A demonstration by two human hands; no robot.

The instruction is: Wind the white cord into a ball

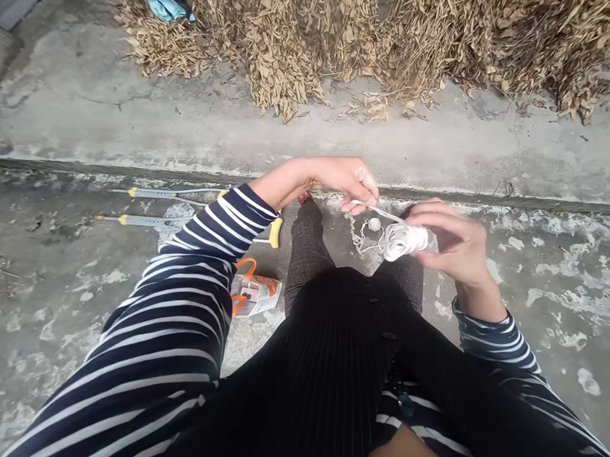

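Observation:
My right hand (pixel 450 240) is wrapped round a roll of white cord (pixel 405 240), its wound end facing left. From the roll a short white strand (pixel 379 211) runs across to my left hand (pixel 348 182), whose bent fingers pinch it. Below the strand, a small ball of whitish cord (pixel 374 224) lies on the ground between my feet. Loose lengths of cord (pixel 359 240) are spread beside that ball. The inner side of the roll is hidden by my right fingers.
Two crutches (pixel 154 193) lie on the concrete at the left, near a clear plastic bag (pixel 174 220). A white bag with orange handles (pixel 257 293) stands by my leg. Dried leafy stalks (pixel 283 56) are heaped on the raised ledge (pixel 181 133) ahead.

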